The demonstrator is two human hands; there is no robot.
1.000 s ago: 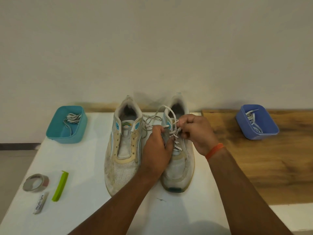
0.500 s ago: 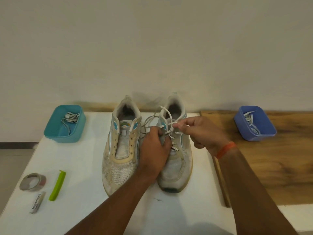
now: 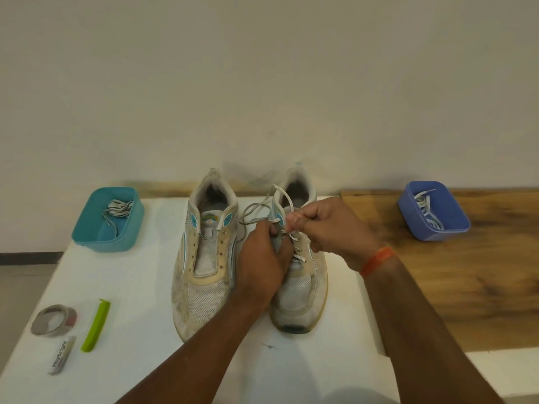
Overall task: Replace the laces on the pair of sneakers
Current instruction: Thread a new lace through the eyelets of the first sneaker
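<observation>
Sneakers, two worn white mesh ones (image 3: 204, 272), on white table (image 3: 140, 301); left hand (image 3: 262, 266) and right hand (image 3: 326, 225) both pinching speckled white lace (image 3: 294, 246)

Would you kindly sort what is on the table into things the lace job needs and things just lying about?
Part of the job:
- right sneaker, its lace held by left hand and right hand
- left sneaker, unlaced
- teal tub with laces
- blue tub with laces

Lying about:
- tape roll
- green clip
- small tube

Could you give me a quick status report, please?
Left hand steadies right sneaker; right hand pinches its lace. Left sneaker unlaced. Nothing obstructing.
</observation>
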